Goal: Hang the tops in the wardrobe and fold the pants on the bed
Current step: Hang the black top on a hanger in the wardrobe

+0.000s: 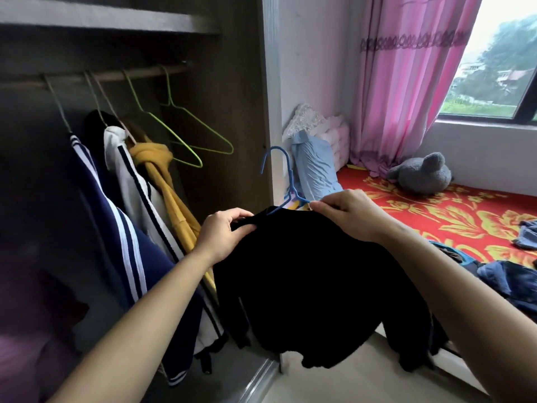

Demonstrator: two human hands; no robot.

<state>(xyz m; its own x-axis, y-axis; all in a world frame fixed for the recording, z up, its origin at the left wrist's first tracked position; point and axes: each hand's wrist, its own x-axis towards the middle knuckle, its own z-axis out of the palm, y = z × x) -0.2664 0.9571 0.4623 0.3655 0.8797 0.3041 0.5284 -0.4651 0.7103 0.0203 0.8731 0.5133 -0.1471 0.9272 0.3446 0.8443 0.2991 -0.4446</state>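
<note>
A black top [308, 286] hangs in front of me on a blue hanger [286, 173] whose hook sticks up above the collar. My left hand [223, 234] pinches the top's left shoulder. My right hand [348, 212] pinches the collar at the right, by the hanger. The open wardrobe is at the left, with its rail [96, 77] carrying a navy striped jacket [116, 222], a white jacket [136, 184], a yellow top [162, 175] and two bare green hangers [186, 141]. Denim pants [511, 283] lie on the bed at the right.
The bed has a red and gold floral cover [436, 216], with a grey plush toy [421, 173] and pillows [316, 164] at its head. A pink curtain [406, 82] and a window stand behind. The wardrobe's side panel [270, 112] rises between wardrobe and bed.
</note>
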